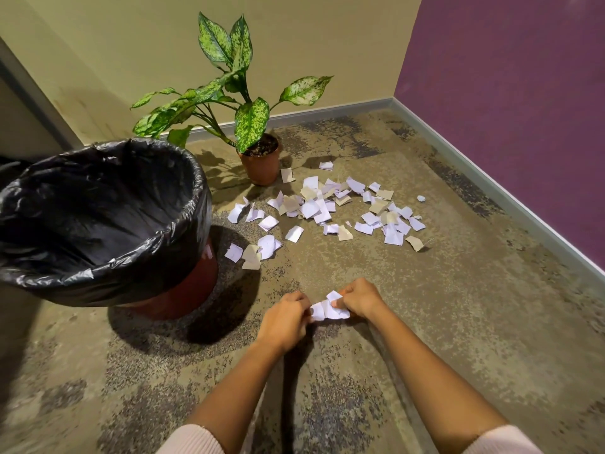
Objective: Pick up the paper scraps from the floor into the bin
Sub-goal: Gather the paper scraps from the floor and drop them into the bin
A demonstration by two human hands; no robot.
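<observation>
Both hands low over the floor (458, 322), near its middle, close together. Left hand (286, 317): fingers curled, pinching the left end of a small bunch of white scraps (329, 311). Right hand (358, 298): fingers curled round the right end of the same bunch, thumb on top. Whether the bunch touches the floor cannot be told.

Loose paper scraps (322, 208), white and tan, lie spread on the floor beyond the hands, toward the far corner where the beige wall (327, 44) meets the purple wall (507, 77). Some overlap; a few lie apart nearer the bin. One small crumpled ball (421, 198) lies off the right end of the spread.

Bin (190, 283): red-brown, upright at the floor's left side, lined with a black bag (183, 204) folded over the rim, mouth open. Potted plant (262, 165) stands just behind the scraps, against the beige wall.
</observation>
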